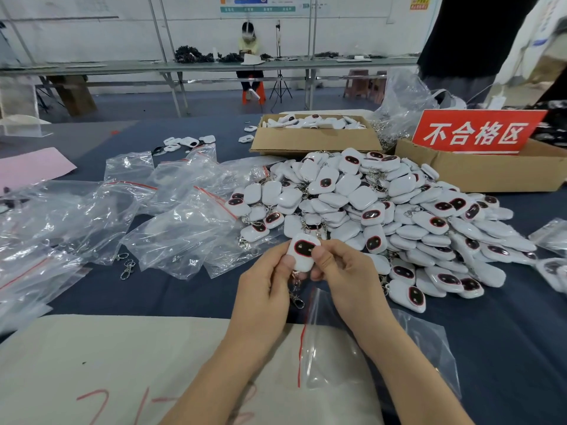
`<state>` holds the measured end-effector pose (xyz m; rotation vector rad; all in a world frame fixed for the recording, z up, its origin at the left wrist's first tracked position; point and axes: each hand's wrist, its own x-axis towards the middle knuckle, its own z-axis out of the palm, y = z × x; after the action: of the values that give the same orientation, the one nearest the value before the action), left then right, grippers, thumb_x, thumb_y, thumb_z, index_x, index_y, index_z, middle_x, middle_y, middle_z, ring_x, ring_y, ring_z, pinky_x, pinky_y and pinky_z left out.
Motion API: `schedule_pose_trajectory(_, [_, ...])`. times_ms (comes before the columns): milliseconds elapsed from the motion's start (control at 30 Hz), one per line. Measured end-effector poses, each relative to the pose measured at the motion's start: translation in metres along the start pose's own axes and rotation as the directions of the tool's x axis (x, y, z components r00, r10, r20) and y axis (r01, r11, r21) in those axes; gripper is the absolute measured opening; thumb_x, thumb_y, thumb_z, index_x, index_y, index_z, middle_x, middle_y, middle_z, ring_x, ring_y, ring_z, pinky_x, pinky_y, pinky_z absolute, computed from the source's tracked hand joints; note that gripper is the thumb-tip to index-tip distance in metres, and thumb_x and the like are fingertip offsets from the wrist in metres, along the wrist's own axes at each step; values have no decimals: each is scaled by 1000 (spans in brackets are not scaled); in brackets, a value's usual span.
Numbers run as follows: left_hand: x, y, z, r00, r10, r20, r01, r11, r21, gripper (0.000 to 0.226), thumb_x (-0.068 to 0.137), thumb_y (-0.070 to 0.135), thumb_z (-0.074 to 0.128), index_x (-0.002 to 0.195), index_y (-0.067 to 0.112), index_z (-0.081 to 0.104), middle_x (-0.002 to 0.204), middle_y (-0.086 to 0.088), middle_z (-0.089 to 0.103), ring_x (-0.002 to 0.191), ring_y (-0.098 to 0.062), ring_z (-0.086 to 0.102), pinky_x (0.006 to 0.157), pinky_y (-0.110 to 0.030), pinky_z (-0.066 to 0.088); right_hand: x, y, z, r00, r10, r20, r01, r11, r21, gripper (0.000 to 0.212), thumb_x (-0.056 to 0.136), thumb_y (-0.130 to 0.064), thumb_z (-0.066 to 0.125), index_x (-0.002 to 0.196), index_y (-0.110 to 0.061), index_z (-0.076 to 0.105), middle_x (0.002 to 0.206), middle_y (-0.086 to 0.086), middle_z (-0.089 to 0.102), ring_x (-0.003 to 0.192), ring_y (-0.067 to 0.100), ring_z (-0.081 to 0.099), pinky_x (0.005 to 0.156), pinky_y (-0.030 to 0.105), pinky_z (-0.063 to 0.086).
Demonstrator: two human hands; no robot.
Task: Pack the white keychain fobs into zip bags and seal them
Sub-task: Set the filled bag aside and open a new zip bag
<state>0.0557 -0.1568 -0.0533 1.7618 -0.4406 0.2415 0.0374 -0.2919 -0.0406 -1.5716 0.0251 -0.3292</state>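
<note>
Centre frame, left hand (266, 289) and right hand (343, 271) both curl fingers round one white keychain fob (303, 251), dark red-rimmed face up, clasp chain (296, 294) dangling over a zip bag (368, 338)

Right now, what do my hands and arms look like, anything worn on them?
Left hand and right hand are both bare: no gloves, rings, watch or bracelet show. Forearms are uncovered to the frame's edge, no sleeve in view.
</note>
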Motion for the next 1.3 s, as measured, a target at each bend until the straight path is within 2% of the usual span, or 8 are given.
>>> schedule_pose_trajectory(133, [0, 1, 0, 1000, -18, -24, 17, 999, -31, 30, 103, 8, 54, 111, 31, 71, 94, 21, 73, 88, 2, 65, 75, -6, 43, 0, -2, -1, 1000, 1, -3, -1, 1000, -14, 18, 99, -14, 57, 88, -20, 69, 64, -6, 68, 65, 0, 63, 68, 12, 52])
schedule_pose_trajectory(333, [4, 2, 0, 992, 69, -103, -65, 997, 35, 37, 93, 2, 68, 105, 37, 73, 107, 24, 64, 105, 3, 62, 86, -6, 42, -2, -7, -2, 993, 81, 86, -99, 968, 232, 39, 92, -22, 63, 130, -15, 62, 117, 0, 74, 112, 13, 68, 96, 26, 54])
schedule_pose_trajectory(533, [3, 0, -1, 985, 119, -125, -111, 991, 70, 32, 92, 4, 70, 99, 35, 73, 102, 19, 66, 101, 1, 64, 84, -5, 42, -3, -10, -3, 995, 78, 55, -88, 971, 222, 31, 96, -10, 60, 127, -10, 64, 115, 6, 74, 108, 15, 70, 91, 25, 57])
schedule_pose_trajectory(667, [2, 1, -1, 988, 96, -125, -90, 994, 55, 17, 98, 21, 65, 108, 32, 74, 100, 17, 69, 97, -4, 66, 81, -10, 44, -2, -10, -3, 999, 35, 7, -36, 989, 144, 20, 91, -21, 65, 106, -9, 69, 84, 1, 75, 77, 7, 69, 73, 17, 56])
schedule_pose_trajectory(900, [1, 4, -2, 998, -58, -16, 56, 995, -88, 23, 102, 35, 50, 113, 33, 71, 59, 0, 64, 53, -8, 57, 54, -15, 43, 0, -7, -2, 997, 75, -23, -73, 993, 90, 25, 87, -31, 70, 93, -7, 68, 64, -1, 69, 57, 5, 62, 57, 13, 51])
schedule_pose_trajectory(1000, [5, 8, -10, 992, -106, 65, 110, 992, -65, 24, 104, 35, 49, 105, 35, 73, 52, 2, 56, 49, -5, 51, 51, -13, 40, 1, -8, -3, 999, 38, -3, -38, 999, 1, 27, 87, -41, 67, 100, -17, 67, 77, -9, 74, 68, -1, 66, 63, 12, 50])
schedule_pose_trajectory(1100, [17, 9, -36, 927, -207, 313, 201, 978, 52, 28, 105, 35, 48, 96, 36, 74, 51, 4, 53, 46, -6, 44, 47, -14, 36, 0, -9, -14, 997, -10, 73, 27, 972, -234, 20, 89, -53, 57, 103, -40, 62, 94, -25, 70, 88, -8, 64, 76, 6, 46])
schedule_pose_trajectory(1300, [23, 5, -67, 775, -355, 522, 202, 923, 328, 33, 103, 38, 53, 99, 13, 73, 49, 9, 51, 46, -4, 43, 49, -13, 35, 0, -3, -33, 979, 104, 175, 23, 799, -601, 10, 93, -51, 59, 99, -45, 64, 85, -26, 64, 83, -19, 53, 67, 4, 40])
